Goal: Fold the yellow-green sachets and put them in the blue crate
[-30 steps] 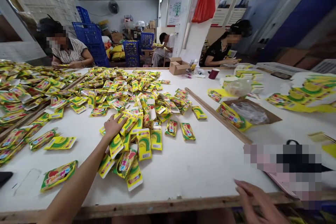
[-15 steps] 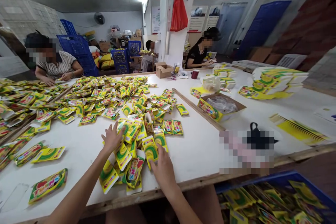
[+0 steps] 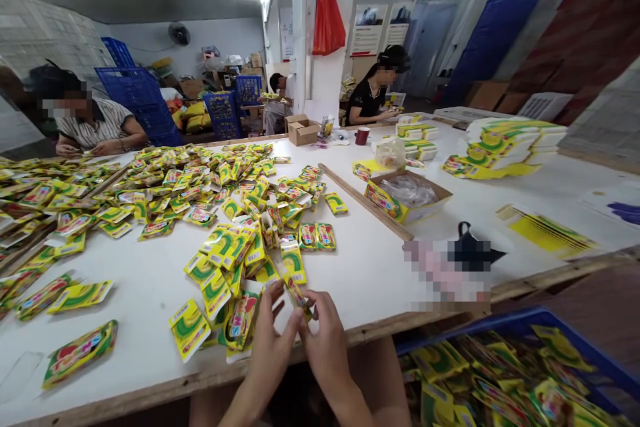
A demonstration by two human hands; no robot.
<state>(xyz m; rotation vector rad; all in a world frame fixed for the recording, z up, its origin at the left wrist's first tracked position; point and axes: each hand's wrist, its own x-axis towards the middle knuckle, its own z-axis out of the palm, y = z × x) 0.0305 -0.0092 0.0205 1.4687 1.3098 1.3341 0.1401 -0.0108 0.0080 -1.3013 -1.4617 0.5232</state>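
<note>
Right now both hands are meeting at the near edge of the white table [image 3: 380, 280], working on a single yellow packet [image 3: 299, 295] held edge-on between them. The left hand [image 3: 270, 340] is grasping the packet from the left with its fingers partly spread, and the right hand [image 3: 325, 337] is pinching it from the right, fingertips curled around its upper end. The packet is hovering just above the tabletop, right beside a loose pile of yellow-and-green packets [image 3: 235, 267] that is lying just to the left of the hands and spreading away toward the middle of the table. Further back, a much larger scatter of packets [image 3: 200, 180] is covering the left half of the surface. A long wooden strip [image 3: 365, 201] is lying diagonally across the table, with an open cardboard box [image 3: 410, 195] just beyond it. Below the table edge on the right, a blue crate [image 3: 525, 373] is sitting full of similar packets. Across the table, a person in a striped top [image 3: 95, 130] is sitting at the far left and a person in a black top [image 3: 370, 97] is sitting farther back.
</note>
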